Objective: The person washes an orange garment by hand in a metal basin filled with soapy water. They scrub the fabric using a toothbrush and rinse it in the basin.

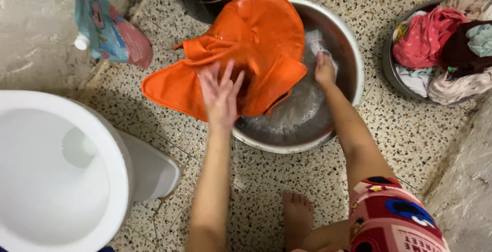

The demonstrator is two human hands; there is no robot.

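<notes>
Both hands in my view | left hand [220, 96] fingers spread, on orange cloth [241, 47] draped over steel basin [353, 57], frame centre | right hand [324, 70] clutching white cloth [316, 42] in suds

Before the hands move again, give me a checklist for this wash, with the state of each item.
1. Left hand on the orange cloth: ok, fingers spread flat on it.
2. Right hand has a grip: ok, closed on a pale rag in the metal basin.
3. Cloth fully inside the basin: not ok, one part hangs over the rim onto the floor.
4. Soapy water in the basin: ok, suds show.
5. Soap pouch within reach: ok, it leans at the wall, on the left.
6. Pile of clothes kept apart: ok, in its own bowl on the right.
</notes>
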